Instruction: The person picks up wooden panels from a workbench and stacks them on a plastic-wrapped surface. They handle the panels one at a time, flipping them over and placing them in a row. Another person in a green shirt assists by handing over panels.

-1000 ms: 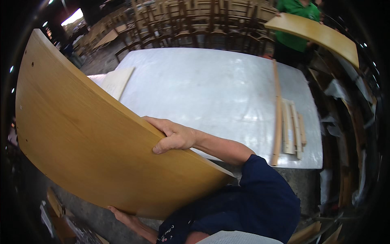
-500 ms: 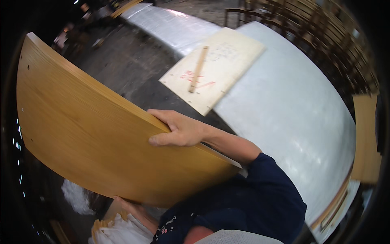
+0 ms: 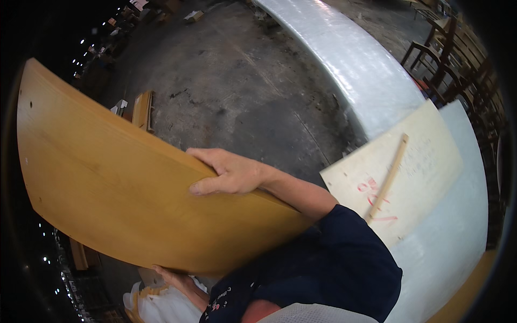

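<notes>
A large yellow-brown wooden panel (image 3: 124, 188) fills the left side of the view, tilted, with small dark holes near its far left end. My right hand (image 3: 229, 172) grips its upper edge, thumb lying on the broad face and fingers going over behind. Beneath, my left hand (image 3: 175, 279) supports the lower edge; most of its fingers are hidden behind the panel. Both hands hold the panel close to my body, its near end against my dark shirt.
At right, a pale board (image 3: 425, 172) with red marks and a thin wooden strip (image 3: 389, 175) lies on a long film-covered surface (image 3: 350, 48). Dark wooden chair frames (image 3: 447, 70) stand beyond. White wrapping (image 3: 167, 304) is at lower left. Grey concrete floor (image 3: 215, 64) spreads ahead; stacked boards (image 3: 142, 110) stand beyond the panel.
My view has turned left, so the pale board and covered surface now sit farther right and more floor shows. Both hands keep their grip on the panel, which turns along with me.
</notes>
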`<state>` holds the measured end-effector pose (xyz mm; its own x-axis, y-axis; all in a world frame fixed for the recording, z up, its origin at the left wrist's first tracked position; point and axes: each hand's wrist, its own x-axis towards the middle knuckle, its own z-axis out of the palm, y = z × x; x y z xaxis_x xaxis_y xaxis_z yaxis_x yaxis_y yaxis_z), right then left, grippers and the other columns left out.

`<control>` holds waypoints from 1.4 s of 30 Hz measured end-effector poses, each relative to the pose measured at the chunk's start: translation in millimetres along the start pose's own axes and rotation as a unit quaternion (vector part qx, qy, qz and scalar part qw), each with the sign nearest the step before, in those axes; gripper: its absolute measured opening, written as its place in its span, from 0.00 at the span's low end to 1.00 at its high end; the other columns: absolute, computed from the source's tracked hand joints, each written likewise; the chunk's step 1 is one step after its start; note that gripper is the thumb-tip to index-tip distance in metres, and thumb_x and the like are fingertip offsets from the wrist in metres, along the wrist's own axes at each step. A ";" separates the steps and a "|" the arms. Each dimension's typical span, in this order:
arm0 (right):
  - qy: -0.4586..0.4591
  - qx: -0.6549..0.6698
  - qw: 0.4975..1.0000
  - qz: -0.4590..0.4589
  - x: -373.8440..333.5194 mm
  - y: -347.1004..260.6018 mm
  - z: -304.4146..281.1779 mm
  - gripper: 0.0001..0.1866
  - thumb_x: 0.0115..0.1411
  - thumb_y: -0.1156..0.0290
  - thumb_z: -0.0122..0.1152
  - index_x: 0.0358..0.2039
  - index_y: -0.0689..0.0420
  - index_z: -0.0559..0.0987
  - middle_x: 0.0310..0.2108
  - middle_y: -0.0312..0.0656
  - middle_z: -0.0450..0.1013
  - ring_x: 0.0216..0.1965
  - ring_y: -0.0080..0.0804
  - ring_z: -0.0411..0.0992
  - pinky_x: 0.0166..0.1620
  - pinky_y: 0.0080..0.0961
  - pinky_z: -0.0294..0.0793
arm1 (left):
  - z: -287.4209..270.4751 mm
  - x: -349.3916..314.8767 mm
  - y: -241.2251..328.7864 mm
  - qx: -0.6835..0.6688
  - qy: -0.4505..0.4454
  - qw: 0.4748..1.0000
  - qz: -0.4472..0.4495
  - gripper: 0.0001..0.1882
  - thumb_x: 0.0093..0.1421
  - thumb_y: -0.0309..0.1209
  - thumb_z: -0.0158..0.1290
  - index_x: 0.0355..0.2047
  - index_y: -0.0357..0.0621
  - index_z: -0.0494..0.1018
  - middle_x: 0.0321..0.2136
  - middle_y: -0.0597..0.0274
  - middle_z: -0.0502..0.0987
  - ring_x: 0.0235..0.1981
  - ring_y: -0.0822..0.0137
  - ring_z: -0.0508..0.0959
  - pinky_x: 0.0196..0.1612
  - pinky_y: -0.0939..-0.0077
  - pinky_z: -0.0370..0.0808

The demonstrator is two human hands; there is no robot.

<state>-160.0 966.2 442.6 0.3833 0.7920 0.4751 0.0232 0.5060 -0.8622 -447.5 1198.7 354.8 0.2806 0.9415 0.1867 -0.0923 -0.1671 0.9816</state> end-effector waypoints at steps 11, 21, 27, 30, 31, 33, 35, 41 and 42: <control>0.122 -0.079 0.989 -0.015 267.2 75.5 -246.0 0.30 0.53 0.63 0.59 0.52 0.67 0.65 0.46 0.48 0.68 0.50 0.35 0.65 0.52 0.30 0.63 | 301.6 325.9 -76.2 -0.087 -0.085 0.992 -0.027 0.32 0.63 0.52 0.42 0.53 0.34 0.63 0.48 0.56 0.70 0.48 0.63 0.71 0.49 0.69 0.69; 0.185 -0.063 0.981 0.008 537.8 154.7 -574.3 0.30 0.52 0.61 0.63 0.50 0.67 0.67 0.45 0.45 0.69 0.49 0.31 0.66 0.51 0.27 0.64 | 643.4 556.7 -127.5 -0.090 -0.124 0.988 -0.027 0.28 0.63 0.46 0.45 0.51 0.31 0.64 0.46 0.56 0.71 0.45 0.65 0.71 0.48 0.73 0.68; 0.258 -0.175 0.949 0.040 695.8 203.2 -750.4 0.22 0.54 0.59 0.63 0.41 0.65 0.73 0.35 0.42 0.73 0.38 0.29 0.71 0.42 0.25 0.70 | 828.1 688.4 -167.4 -0.111 -0.134 0.984 -0.032 0.29 0.61 0.47 0.50 0.50 0.32 0.65 0.44 0.56 0.72 0.44 0.66 0.72 0.47 0.74 0.68; 0.315 -0.233 0.920 0.006 765.6 227.2 -837.0 0.20 0.54 0.61 0.62 0.38 0.66 0.73 0.32 0.43 0.74 0.34 0.28 0.72 0.38 0.24 0.71 | 956.2 766.1 -187.3 -0.125 -0.105 0.987 0.005 0.27 0.60 0.46 0.52 0.47 0.30 0.67 0.41 0.56 0.73 0.40 0.69 0.72 0.43 0.75 0.70; 0.332 -0.255 0.908 -0.005 796.1 227.4 -865.1 0.20 0.53 0.62 0.62 0.38 0.66 0.73 0.32 0.44 0.74 0.33 0.28 0.72 0.38 0.24 0.72 | 992.5 801.0 -196.1 -0.135 -0.125 0.983 -0.008 0.28 0.60 0.46 0.52 0.47 0.31 0.66 0.42 0.55 0.72 0.42 0.68 0.72 0.45 0.74 0.69; 0.359 -0.289 0.887 -0.003 844.5 221.5 -910.6 0.20 0.53 0.62 0.62 0.38 0.68 0.73 0.31 0.47 0.74 0.32 0.30 0.73 0.36 0.25 0.72 | 1055.1 869.9 -206.3 -0.136 -0.180 0.973 -0.039 0.29 0.60 0.47 0.51 0.49 0.31 0.66 0.45 0.55 0.72 0.45 0.66 0.72 0.47 0.72 0.69; 0.375 -0.322 0.870 0.005 893.0 211.2 -958.3 0.21 0.52 0.63 0.62 0.38 0.68 0.73 0.30 0.51 0.75 0.31 0.32 0.75 0.36 0.26 0.73 | 1131.4 923.4 -204.6 -0.182 -0.231 0.955 -0.032 0.31 0.60 0.47 0.50 0.54 0.35 0.61 0.50 0.55 0.68 0.51 0.63 0.68 0.54 0.68 0.65; 0.399 -0.427 0.811 -0.033 995.2 209.7 -1111.7 0.24 0.50 0.56 0.63 0.36 0.67 0.74 0.26 0.56 0.75 0.29 0.45 0.76 0.34 0.32 0.74 | 1359.0 1065.7 -192.3 -0.280 -0.269 0.921 -0.026 0.33 0.60 0.49 0.50 0.59 0.42 0.57 0.57 0.58 0.61 0.58 0.61 0.62 0.59 0.63 0.61; 0.391 -0.446 0.804 -0.040 1014.5 212.8 -1140.6 0.24 0.50 0.56 0.63 0.35 0.67 0.74 0.25 0.55 0.75 0.28 0.45 0.76 0.33 0.32 0.74 | 1401.0 1085.6 -193.2 -0.296 -0.254 0.921 -0.020 0.33 0.59 0.49 0.50 0.59 0.43 0.58 0.57 0.58 0.61 0.58 0.60 0.62 0.59 0.62 0.61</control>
<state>1286.9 1487.9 540.8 0.8029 0.1351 0.5807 0.5962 -0.1785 -0.7828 1213.4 1843.1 423.8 0.6918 0.6598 0.2933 -0.5341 0.1941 0.8228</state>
